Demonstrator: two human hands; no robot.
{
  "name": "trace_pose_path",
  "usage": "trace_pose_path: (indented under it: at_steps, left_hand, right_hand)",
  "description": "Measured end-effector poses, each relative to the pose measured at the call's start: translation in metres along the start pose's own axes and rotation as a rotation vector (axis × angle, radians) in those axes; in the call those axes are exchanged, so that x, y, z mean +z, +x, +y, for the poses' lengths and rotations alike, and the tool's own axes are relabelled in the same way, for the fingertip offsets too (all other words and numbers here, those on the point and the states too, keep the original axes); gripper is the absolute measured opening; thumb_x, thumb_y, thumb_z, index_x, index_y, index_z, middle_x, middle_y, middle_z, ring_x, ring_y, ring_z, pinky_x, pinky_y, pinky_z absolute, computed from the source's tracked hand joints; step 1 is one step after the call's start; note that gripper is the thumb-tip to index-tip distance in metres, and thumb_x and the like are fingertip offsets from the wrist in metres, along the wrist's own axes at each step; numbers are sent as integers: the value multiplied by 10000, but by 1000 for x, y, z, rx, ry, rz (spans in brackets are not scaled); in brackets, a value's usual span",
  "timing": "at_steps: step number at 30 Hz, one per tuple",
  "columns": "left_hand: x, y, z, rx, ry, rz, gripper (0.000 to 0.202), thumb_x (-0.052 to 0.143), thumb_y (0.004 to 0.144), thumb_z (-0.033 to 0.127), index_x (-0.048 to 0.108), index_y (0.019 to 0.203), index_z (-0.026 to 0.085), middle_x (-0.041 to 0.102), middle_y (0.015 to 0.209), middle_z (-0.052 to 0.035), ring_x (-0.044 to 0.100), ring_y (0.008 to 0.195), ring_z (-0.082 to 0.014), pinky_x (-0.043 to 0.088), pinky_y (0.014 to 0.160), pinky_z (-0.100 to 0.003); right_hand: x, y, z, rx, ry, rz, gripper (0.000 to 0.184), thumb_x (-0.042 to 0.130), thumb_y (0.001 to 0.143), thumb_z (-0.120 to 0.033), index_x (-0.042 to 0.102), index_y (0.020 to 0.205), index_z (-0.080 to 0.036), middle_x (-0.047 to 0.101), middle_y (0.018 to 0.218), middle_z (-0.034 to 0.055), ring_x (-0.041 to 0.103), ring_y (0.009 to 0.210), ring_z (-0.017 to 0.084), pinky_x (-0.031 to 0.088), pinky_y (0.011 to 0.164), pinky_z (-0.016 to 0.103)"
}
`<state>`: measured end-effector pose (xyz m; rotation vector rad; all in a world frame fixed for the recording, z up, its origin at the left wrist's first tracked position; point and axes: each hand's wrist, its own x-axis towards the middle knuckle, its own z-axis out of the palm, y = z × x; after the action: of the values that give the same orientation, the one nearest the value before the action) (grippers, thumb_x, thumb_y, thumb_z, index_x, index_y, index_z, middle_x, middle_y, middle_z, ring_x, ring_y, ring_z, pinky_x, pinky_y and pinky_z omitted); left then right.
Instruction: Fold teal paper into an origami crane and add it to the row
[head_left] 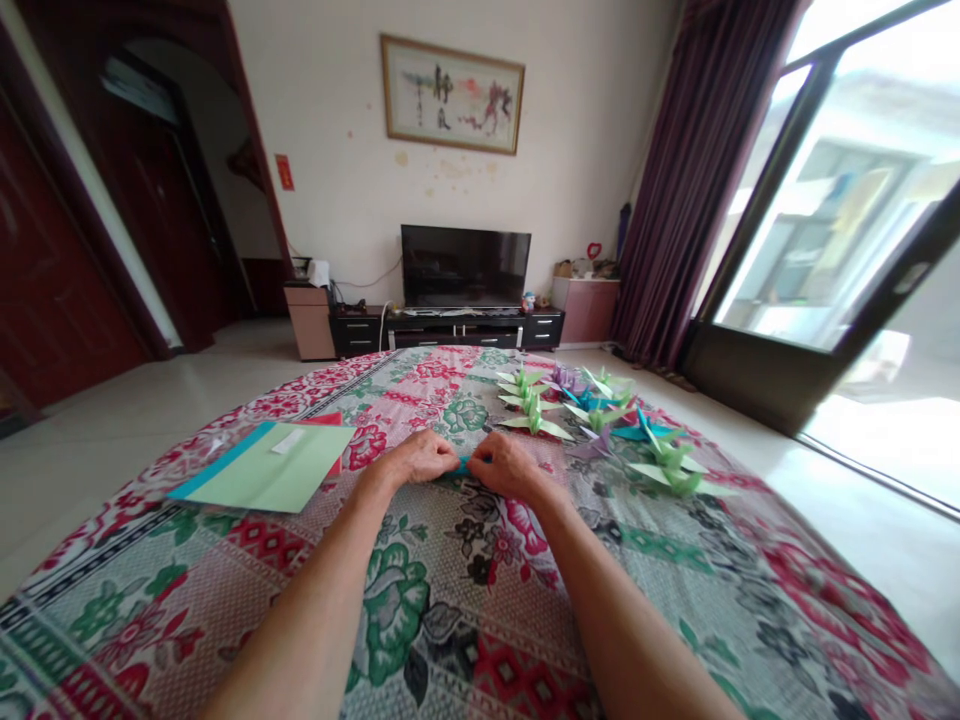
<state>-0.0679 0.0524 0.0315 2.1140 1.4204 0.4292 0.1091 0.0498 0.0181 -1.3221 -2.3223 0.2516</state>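
Note:
Between my two hands is a small piece of folded blue paper (pixel 463 466), low over the patterned tablecloth. My left hand (pixel 421 457) pinches its left end, and my right hand (pixel 505 464) grips its right end. Fingers cover most of the paper, so its folded shape cannot be made out. To the right of my hands stand several folded paper cranes in green (pixel 534 412), purple (pixel 596 443) and blue (pixel 646 428). Left of my hands lies a stack of green paper sheets (pixel 277 470), with blue and red sheets showing at its edges.
A flowered tablecloth (pixel 442 640) covers the round table. Across the room a television (pixel 465 268) stands on a low black cabinet (pixel 358 330). A framed picture (pixel 452 95) hangs above it. Purple curtains (pixel 686 190) and a glass door (pixel 795 220) are at right.

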Motion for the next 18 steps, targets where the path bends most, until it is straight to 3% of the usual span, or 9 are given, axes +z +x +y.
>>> trace_pose_path:
  at_steps: [9,18]
  left_hand:
    - [1,2,2,-91,92,81,291,507,640,373,498,451,151,273,443,51,269,480,-78,181,450,-224]
    - [2,3,4,-136,114,82,243,521,604,353,609,526,140,365,442,48,360,483,-84,225,456,-216]
  right_hand:
    - [-3,2,-6,93,-23,-30,238,514,706,-220,682,566,-127,509,471,-2,334,454,68,201,442,213]
    - [0,8,-7,198,-50,-78,243,507,686,-235,728,656,-138,604,540,33,419,481,90,216,450,221]
